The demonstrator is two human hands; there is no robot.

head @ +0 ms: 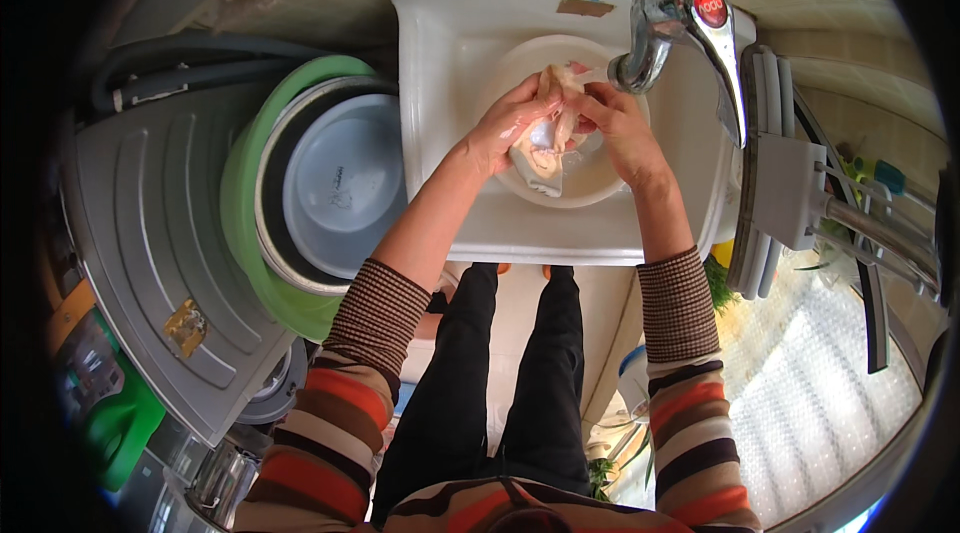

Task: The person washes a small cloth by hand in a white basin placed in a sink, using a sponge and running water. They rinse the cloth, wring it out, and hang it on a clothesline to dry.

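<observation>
My left hand and my right hand grip a wet, beige cloth item between them. It is bunched up and has a pale grey end hanging below the fingers; its exact kind is hard to tell. Water runs from the spout of a chrome mixer tap onto the cloth by my right fingers. Directly beneath is a round, off-white basin, standing inside a white ceramic sink. My fingers hide part of the cloth and of the basin's inside.
Left of the sink, a green basin holds a dark-lined basin and a pale blue basin, nested on a grey appliance lid. The tap's lever juts out at the upper right. A grey wall rack stands beside the sink's right edge.
</observation>
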